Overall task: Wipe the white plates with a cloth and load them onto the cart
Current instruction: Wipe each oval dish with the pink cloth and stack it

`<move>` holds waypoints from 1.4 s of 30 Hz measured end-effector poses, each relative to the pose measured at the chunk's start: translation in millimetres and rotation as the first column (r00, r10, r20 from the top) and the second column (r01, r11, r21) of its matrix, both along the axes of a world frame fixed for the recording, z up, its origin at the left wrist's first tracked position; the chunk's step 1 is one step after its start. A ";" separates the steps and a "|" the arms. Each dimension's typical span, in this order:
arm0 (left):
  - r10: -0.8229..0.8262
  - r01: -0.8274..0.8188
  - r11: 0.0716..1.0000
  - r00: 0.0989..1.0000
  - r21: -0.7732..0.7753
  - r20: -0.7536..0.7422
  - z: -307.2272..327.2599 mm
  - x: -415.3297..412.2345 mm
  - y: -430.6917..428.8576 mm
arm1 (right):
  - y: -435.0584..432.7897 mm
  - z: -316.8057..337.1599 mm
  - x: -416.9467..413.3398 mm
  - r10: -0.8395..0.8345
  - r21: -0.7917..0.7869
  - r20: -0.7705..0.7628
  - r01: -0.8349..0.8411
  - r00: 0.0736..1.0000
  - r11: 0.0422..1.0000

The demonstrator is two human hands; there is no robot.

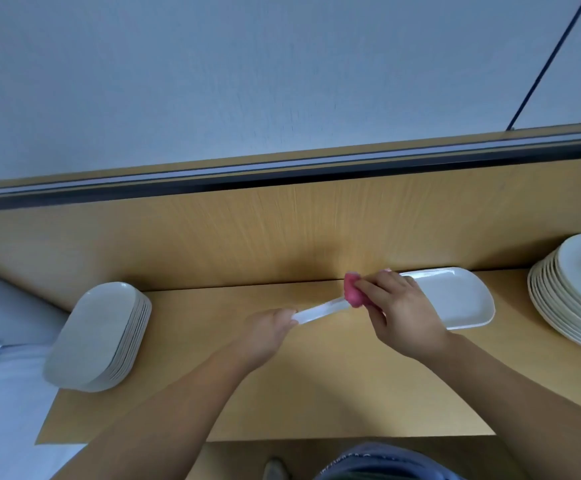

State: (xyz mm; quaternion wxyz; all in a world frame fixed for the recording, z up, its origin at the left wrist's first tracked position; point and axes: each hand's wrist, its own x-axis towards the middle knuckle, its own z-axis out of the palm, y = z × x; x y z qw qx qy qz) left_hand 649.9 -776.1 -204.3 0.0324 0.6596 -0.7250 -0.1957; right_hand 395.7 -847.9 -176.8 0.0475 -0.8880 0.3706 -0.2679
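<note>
From the head view, we see a white plate [320, 309] held edge-on above the middle of the table [316, 393], close to the table's upright back panel. The left hand [271, 329] pinches the plate's near end, fingers curled over the rim. The right hand [398, 315] is clenched round a pink cloth [354, 293] pressed to the plate's far end. The plate's long axis runs from the left hand to the right hand, roughly along the table's length, and its far end tips slightly toward the back panel. We judge that the coming wipe turns on this line: the cloth sits at one end, so the stroke must travel along the axis toward the left hand. A lone plate [462, 299] lies flat behind the right hand, toward the table's right. A left stack [98, 336] sits at the table's left end and an oval stack [573, 296] at its right end. No cart shows.
</note>
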 end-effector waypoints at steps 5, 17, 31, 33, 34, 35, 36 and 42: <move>0.157 -0.155 0.987 0.986 0.038 -0.057 28.5 -17.6 5.0 | -5.8 9.2 -5.0 0.081 -0.049 0.069 -0.078 0.994 0.996; 0.319 -0.321 0.946 0.912 0.038 -0.258 33.5 -33.7 23.0 | -6.3 -0.3 -0.6 0.184 -0.061 0.055 -0.181 0.981 0.982; 0.437 -0.385 0.893 0.865 0.234 -0.246 16.6 21.9 -9.2 | 0.6 -25.6 61.5 0.090 0.015 -0.086 -0.089 0.992 0.996; 0.423 -0.380 0.899 0.883 0.218 -0.205 11.3 24.8 -15.1 | -3.1 -31.1 73.2 0.106 0.045 -0.138 -0.101 0.985 0.994; 0.410 -0.371 0.904 0.893 0.212 -0.187 9.1 25.5 -17.5 | -6.0 -33.3 79.6 0.118 0.067 -0.165 -0.108 0.979 0.992; 0.401 -0.362 0.908 0.898 0.212 -0.181 6.8 26.3 -19.4 | -9.2 -35.5 86.2 0.132 0.094 -0.193 -0.115 0.972 0.989; 0.397 -0.355 0.908 0.899 0.223 -0.185 4.1 27.2 -21.2 | -11.8 -38.1 92.7 0.148 0.122 -0.223 -0.123 0.964 0.985; 0.409 -0.342 0.896 0.886 0.284 -0.221 -6.3 32.9 -26.1 | -13.9 -53.5 119.1 0.253 0.312 -0.323 -0.149 0.912 0.938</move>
